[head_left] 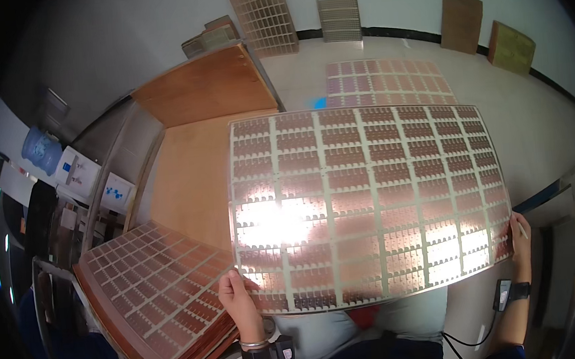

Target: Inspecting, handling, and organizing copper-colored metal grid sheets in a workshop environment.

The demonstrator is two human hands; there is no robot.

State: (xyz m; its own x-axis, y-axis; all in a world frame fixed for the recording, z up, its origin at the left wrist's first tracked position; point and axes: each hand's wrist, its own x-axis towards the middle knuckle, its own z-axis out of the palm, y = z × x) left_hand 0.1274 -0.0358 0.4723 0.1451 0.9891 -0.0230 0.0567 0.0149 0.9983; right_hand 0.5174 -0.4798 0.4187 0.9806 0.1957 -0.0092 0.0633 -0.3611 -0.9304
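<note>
I am holding a large copper-coloured patterned sheet (367, 203) up in front of me, nearly flat and tilted a little toward my face, so that a lamp glares off its lower left part. It is a thin panel divided by pale bars into a grid of small repeated cells. My left hand (238, 298) is clamped on its lower left edge, thumb on top; my right hand (520, 239) grips the lower right corner, and the two hands are well apart, one at each end of the near edge. Both wrists carry dark bands with small devices.

I judge this to be the lifting or looking-over step: the sheet is clear of everything, hanging above my lap and the wooden tabletop (186, 177). To my left, on the near corner of that tabletop, lies a thick stack of like sheets (158, 294), its edges fanned. Beyond my sheet another such panel (388, 80) lies flat on the pale floor, and more panels (265, 19) lean against the far wall, along with what may be brown boards (461, 21); they are too small to tell.

The next move calls for keeping both edges level and taut, since so thin a sheet would likely buckle or kink if one hand let go.
</note>
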